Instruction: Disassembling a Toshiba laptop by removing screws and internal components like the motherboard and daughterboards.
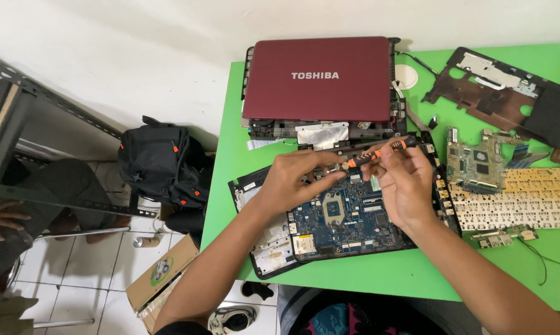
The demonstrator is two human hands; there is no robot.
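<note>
**Ana:** Blue circuit board, that's the anchor: the motherboard [348,217] lies bare in its black laptop base [264,248] on the green table [230,180]. Right hand [407,186] pinches the orange-and-black screwdriver [379,149] above the board's far edge; left hand [292,180] closes thumb and fingers on its tip end.

**Ben:** Risks?

**Ana:** I'd judge a slipped tip could gouge the board, and something small, maybe a screw, hard to tell, could drop from those fingers into the components.

**Ben:** Containers?

**Ana:** That base holds the board. Left of the table, on the floor, a cardboard box [159,279] and a black backpack [162,161]; contents hidden. Behind the board, the maroon laptop [320,77] is shut.
</note>
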